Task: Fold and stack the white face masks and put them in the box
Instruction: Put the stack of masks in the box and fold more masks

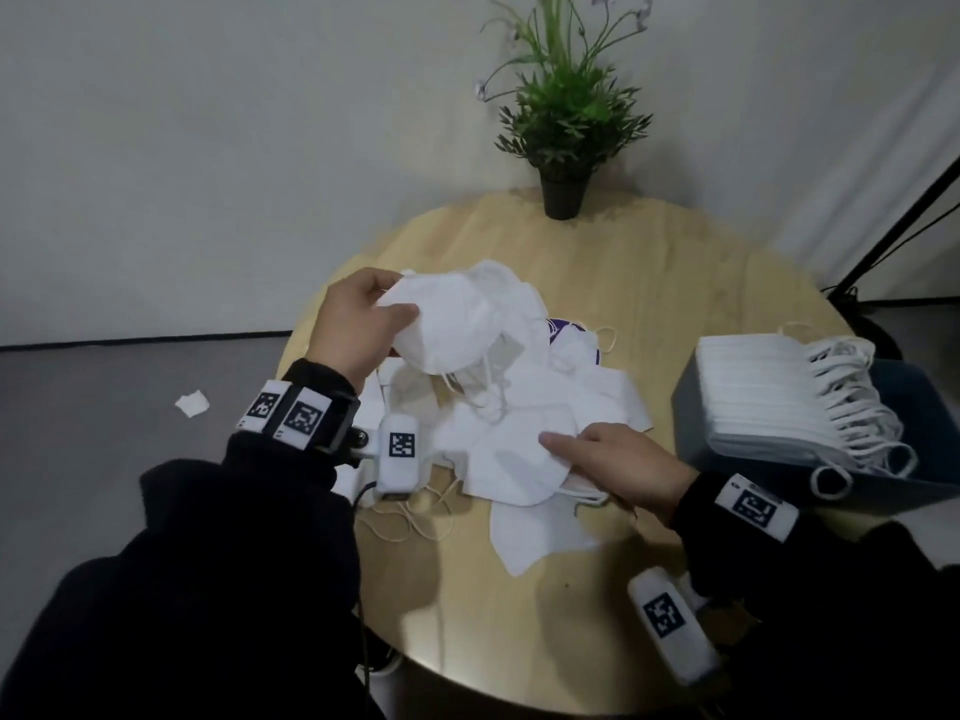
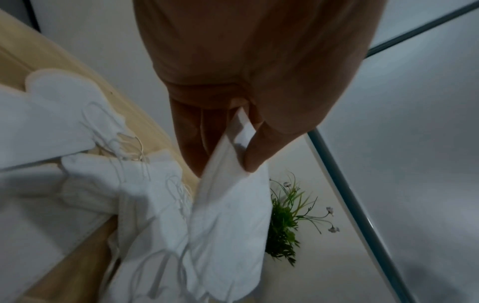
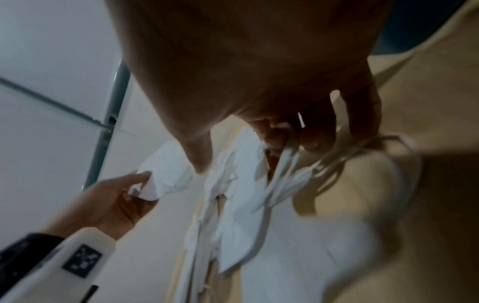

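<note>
The left hand (image 1: 358,324) pinches a mask (image 1: 452,324) lifted above the pile (image 1: 524,418) mid-table (image 1: 675,262); the right hand (image 1: 618,462) grips another on the pile, near the box (image 1: 893,485) at the right edge. Masks look light and limp; pinch the edge, not the loops.

Perhaps an office corner, round wooden table (image 1: 675,283), potted plant (image 1: 563,122)

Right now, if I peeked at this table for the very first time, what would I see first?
Probably the big messy pile of white masks in the middle of the round wooden table. The left hand lifts one mask above it, while the right hand takes hold of another. At the right edge, a dark box holds a neat stack of masks, and a green potted plant stands at the back.
</note>
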Demonstrator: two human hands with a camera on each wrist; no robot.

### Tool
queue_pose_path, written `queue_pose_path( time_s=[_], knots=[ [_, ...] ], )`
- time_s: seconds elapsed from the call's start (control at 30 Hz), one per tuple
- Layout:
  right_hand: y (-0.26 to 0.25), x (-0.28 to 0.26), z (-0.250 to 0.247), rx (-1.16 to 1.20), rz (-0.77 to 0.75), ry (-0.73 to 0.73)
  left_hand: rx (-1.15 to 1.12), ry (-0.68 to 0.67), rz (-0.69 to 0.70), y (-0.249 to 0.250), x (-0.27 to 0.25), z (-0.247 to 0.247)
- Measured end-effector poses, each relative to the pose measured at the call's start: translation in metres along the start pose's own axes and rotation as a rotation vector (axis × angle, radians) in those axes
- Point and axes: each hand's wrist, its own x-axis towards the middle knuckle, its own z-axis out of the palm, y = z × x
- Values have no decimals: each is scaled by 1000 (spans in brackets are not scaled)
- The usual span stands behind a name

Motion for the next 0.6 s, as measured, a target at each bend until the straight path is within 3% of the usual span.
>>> queue_pose_path(
  time_s=[0.1, 0.23, 0.4, 0.5, 0.6],
  knots=[
    [4, 8, -2, -207, -44, 84, 61, -38, -24, -4, -4, 4],
    [0, 15, -2, -199, -150, 165, 112, -132, -41, -6, -9, 13],
    [-16, 15, -7, 285, -253, 390, 12, -228, 8, 0, -12, 21],
    [-18, 16, -13, 631, -170, 406, -91, -239, 45, 3, -15, 23],
    [-17, 16, -15, 824, -80, 388, -149, -184, 81, 4, -18, 21]
  ],
)
